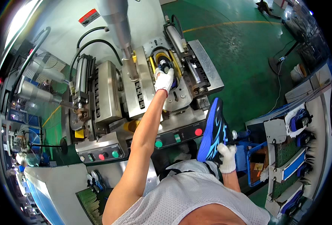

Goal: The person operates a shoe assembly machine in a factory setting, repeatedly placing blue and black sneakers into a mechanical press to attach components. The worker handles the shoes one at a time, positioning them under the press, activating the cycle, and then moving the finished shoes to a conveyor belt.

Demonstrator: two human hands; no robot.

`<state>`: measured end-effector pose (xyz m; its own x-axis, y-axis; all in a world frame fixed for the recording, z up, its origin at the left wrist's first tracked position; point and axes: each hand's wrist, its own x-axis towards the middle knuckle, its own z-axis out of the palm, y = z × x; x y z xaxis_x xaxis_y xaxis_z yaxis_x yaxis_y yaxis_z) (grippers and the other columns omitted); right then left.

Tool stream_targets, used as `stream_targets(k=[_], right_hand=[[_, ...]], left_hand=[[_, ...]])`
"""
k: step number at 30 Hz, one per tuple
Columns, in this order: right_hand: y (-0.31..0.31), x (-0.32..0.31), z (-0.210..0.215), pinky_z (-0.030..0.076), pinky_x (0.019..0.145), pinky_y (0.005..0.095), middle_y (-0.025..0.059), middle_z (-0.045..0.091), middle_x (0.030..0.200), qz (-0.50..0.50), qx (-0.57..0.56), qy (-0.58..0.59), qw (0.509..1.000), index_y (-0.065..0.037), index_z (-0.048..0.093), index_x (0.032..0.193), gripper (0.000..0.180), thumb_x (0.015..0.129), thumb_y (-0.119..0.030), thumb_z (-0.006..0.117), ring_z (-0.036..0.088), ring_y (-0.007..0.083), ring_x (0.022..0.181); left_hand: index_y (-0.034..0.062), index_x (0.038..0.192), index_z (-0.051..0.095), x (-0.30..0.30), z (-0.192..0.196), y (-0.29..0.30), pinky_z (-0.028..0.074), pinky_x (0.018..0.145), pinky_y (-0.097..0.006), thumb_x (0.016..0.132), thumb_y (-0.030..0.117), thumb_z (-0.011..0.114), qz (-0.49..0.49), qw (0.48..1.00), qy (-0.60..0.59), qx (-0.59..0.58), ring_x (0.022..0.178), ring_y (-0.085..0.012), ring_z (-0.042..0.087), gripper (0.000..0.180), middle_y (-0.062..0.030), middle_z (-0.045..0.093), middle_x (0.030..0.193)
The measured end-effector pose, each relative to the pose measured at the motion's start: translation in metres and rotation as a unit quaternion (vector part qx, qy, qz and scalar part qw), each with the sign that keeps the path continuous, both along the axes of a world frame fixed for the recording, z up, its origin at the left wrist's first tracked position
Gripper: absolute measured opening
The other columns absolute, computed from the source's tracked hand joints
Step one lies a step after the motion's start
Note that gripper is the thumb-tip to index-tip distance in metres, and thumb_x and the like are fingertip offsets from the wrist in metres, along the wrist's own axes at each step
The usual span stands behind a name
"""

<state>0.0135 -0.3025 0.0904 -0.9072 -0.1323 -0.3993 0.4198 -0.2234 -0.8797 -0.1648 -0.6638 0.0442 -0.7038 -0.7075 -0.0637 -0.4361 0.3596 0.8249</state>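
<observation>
My left hand (164, 79), in a white glove, reaches into the press fixture between yellow side pads (176, 63). Its fingers curl at a dark, rounded piece (164, 63) seated there; a bit of blue shows beside the glove, but the hand hides most of the piece. My right hand (227, 157), also gloved in white, is closed around the lower end of a blue and black shoe (211, 133). The shoe stands toe up near my body, in front of the machine, with its bright blue sole side turned left.
The metal press (139, 80) carries a thick vertical ram (115, 22) and side cylinders. Red and green buttons line its front panel (178, 137). At right, a rack (285, 157) holds several blue shoes, beside a blue crate (257, 163). More shoes (95, 181) lie at lower left.
</observation>
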Motion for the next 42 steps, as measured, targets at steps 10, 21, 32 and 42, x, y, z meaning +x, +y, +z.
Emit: stream_targets(k=[10, 21, 32, 42], right_hand=[[-0.004, -0.032, -0.004, 0.051, 0.074, 0.0273, -0.0019, 0.062, 0.102, 0.045, -0.027, -0.089, 0.995, -0.008, 0.056, 0.136, 0.060, 0.080, -0.010, 0.076, 0.057, 0.0079, 0.083], [-0.209, -0.204, 0.014, 0.045, 0.055, 0.0321, 0.0014, 0.066, 0.080, 0.264, 0.150, 0.131, 0.944, 0.005, 0.072, 0.103, 0.050, 0.075, -0.034, 0.086, 0.058, 0.0105, 0.065], [-0.376, -0.295, -0.120, 0.053, 0.091, 0.0471, 0.0246, 0.068, 0.115, 0.274, 0.555, 0.405, 0.673, 0.001, 0.069, 0.110, 0.063, 0.079, -0.054, 0.067, 0.067, 0.0392, 0.108], [-0.309, -0.114, -0.054, 0.038, 0.114, 0.0390, 0.0243, 0.044, 0.152, 0.289, 0.316, 0.527, 0.734, 0.005, 0.028, 0.154, 0.076, 0.094, -0.022, 0.068, 0.049, 0.0322, 0.136]], left_hand=[[-0.0098, 0.117, 0.063, -0.029, -0.017, -0.065, 0.055, 0.088, -0.036, 0.075, 0.032, 0.079, 0.052, 0.997, -0.049, 0.020, 0.099, -0.0279, 0.071, 0.062, -0.0211, 0.072, 0.108], [0.0000, 0.145, 0.045, 0.271, 0.061, -0.003, 0.042, 0.108, -0.034, 0.085, 0.008, 0.071, -0.039, 0.980, 0.145, 0.132, 0.122, -0.0199, 0.055, 0.066, -0.0116, 0.058, 0.135], [0.0017, 0.143, 0.044, 0.580, -0.018, 0.147, 0.046, 0.098, -0.038, 0.082, 0.015, 0.075, 0.417, 0.865, -0.226, 0.166, 0.114, -0.0256, 0.057, 0.070, -0.0165, 0.060, 0.125], [-0.0048, 0.141, 0.045, 0.627, -0.212, 0.200, 0.044, 0.100, -0.050, 0.091, 0.064, 0.050, 0.558, 0.750, -0.300, 0.188, 0.121, -0.0415, 0.059, 0.086, -0.0288, 0.060, 0.131]])
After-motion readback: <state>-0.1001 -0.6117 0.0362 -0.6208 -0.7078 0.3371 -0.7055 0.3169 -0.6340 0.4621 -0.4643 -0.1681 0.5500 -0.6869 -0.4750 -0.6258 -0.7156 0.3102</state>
